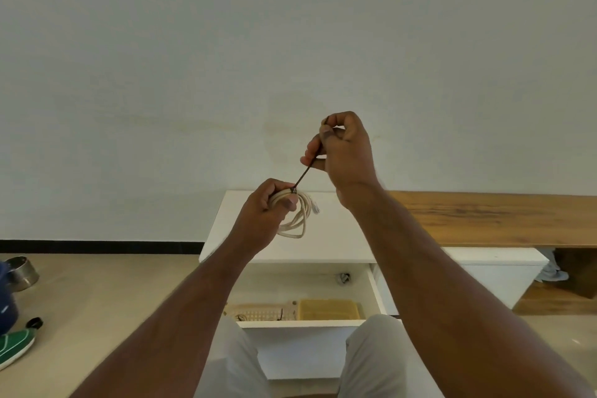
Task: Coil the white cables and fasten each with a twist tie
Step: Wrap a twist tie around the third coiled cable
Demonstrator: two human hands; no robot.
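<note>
A white cable [298, 218] hangs in a small coil above the white cabinet top [339, 236], its plug end dangling on the right side. My left hand [269, 212] grips the top of the coil, fingers curled round the loops. A dark twist tie [303, 175] runs taut from the coil up and to the right. My right hand [344, 152] pinches the tie's upper end between thumb and fingers, held higher than the left hand.
An open white drawer [310, 324] below holds a pale slotted basket [261, 312] with dark ties and a yellow box [328, 309]. A wooden bench top [500, 220] extends right. A steel bowl [22, 271] and a green shoe [14, 347] lie on the floor at left.
</note>
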